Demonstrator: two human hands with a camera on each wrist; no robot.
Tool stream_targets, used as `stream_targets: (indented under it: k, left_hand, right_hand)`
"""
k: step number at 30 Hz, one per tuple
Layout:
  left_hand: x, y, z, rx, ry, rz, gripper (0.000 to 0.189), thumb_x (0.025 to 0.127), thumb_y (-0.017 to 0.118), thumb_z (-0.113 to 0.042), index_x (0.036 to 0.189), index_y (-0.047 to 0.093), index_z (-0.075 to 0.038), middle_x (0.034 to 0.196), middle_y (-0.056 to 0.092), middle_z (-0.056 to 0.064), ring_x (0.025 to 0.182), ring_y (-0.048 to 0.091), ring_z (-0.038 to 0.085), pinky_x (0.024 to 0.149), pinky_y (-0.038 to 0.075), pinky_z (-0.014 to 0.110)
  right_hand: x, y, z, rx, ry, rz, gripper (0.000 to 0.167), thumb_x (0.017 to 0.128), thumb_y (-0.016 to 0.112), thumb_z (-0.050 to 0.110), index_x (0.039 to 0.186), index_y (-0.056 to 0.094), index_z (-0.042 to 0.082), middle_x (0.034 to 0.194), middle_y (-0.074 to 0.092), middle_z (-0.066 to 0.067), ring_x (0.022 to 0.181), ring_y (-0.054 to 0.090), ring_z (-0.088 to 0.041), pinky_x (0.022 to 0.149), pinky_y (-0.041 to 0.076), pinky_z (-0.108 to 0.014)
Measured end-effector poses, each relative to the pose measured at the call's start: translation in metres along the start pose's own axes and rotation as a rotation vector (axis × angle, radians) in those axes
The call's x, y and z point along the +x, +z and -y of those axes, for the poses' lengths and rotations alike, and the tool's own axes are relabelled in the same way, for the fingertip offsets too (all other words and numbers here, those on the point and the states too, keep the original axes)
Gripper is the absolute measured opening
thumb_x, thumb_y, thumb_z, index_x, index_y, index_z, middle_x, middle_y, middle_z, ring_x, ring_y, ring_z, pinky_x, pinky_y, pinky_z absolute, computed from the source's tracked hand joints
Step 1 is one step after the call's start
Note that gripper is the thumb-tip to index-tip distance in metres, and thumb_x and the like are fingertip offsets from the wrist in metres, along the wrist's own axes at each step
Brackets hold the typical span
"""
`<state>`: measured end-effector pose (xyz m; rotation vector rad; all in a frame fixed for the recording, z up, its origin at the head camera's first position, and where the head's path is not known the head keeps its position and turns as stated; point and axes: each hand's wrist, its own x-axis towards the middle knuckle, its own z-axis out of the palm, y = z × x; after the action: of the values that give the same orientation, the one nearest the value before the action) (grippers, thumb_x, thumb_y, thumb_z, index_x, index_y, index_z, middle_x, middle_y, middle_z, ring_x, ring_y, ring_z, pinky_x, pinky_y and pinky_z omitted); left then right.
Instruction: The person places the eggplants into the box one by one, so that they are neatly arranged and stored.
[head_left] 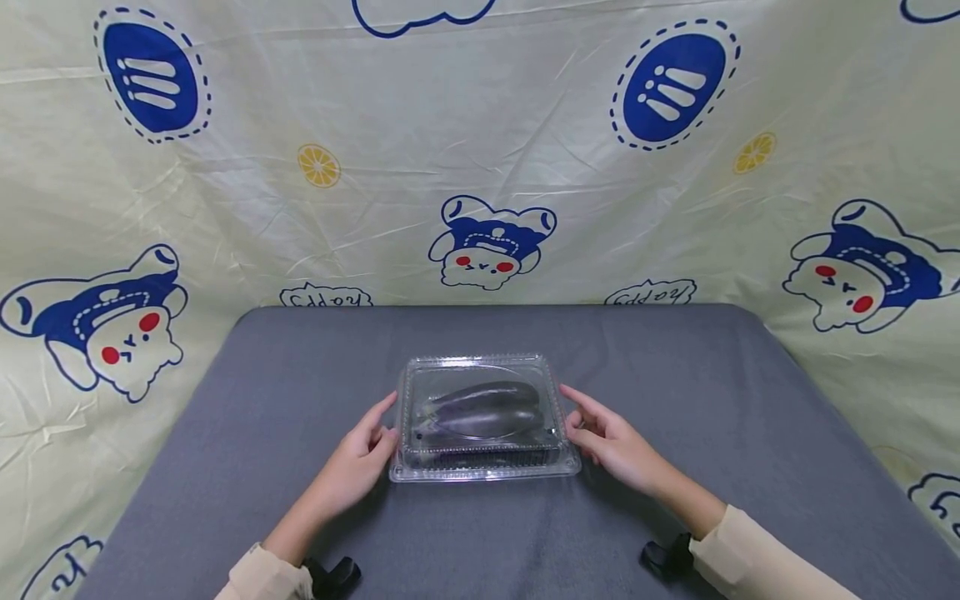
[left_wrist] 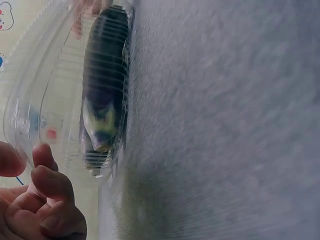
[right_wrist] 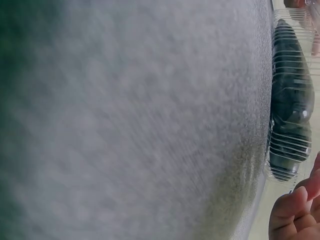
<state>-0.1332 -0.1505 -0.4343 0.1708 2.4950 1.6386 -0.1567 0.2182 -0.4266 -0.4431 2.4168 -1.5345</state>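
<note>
A clear plastic clamshell container (head_left: pixel 480 467) rests on the grey cloth with its lid down. Through the lid show dark purple eggplants (head_left: pixel 487 408), apparently two lying side by side; a pale green stem end (left_wrist: pixel 101 122) faces left. At the container's left side my left hand (head_left: pixel 360 458) grips the edge, index finger towards the back corner and thumb nearer me. My right hand (head_left: pixel 618 450) holds the opposite side, index finger stretched out and the other fingers bent. The right wrist view shows only part of that hand, its contact cut off by the frame edge.
Grey cloth (head_left: pixel 300 358) covers the table. A pale printed curtain (head_left: pixel 390 167) hangs behind and along both sides. Black wrist-camera mounts (head_left: pixel 667 557) sit below both wrists, near the beige sleeves (head_left: pixel 757 550).
</note>
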Motion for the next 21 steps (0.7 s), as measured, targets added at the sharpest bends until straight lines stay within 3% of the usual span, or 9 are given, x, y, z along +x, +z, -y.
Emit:
stream_targets:
  k: [10,17,21]
  left_hand:
    - [-0.014,0.002,0.002,-0.13,-0.007,0.081,0.064,0.101,0.049,-0.005,0.158,0.021,-0.014,0.071,0.051,0.002,0.058,0.048,0.009,0.057,0.044,0.023]
    - [-0.021,0.0,0.005,-0.228,0.081,0.189,0.079,0.095,0.051,0.002,0.159,0.008,-0.008,0.078,0.057,0.007,0.06,0.05,0.008,0.059,0.046,0.024]
    - [-0.022,0.001,0.006,-0.265,0.084,0.203,0.078,0.097,0.053,-0.001,0.16,0.007,-0.009,0.08,0.059,0.007,0.06,0.051,0.007,0.06,0.047,0.023]
  right_hand:
    - [-0.012,0.0,-0.001,0.081,-0.061,0.092,0.069,0.099,0.057,0.01,0.157,0.019,0.004,0.095,0.06,-0.001,0.071,0.051,-0.009,0.058,0.046,-0.027]
    - [-0.014,-0.002,-0.006,0.193,-0.096,0.225,0.078,0.099,0.055,0.004,0.158,0.004,0.0,0.085,0.064,0.003,0.071,0.055,-0.009,0.059,0.046,-0.025]
    - [-0.013,-0.003,-0.008,0.223,-0.069,0.26,0.08,0.099,0.055,0.006,0.158,0.002,0.0,0.085,0.068,0.001,0.074,0.061,-0.01,0.061,0.049,-0.025]
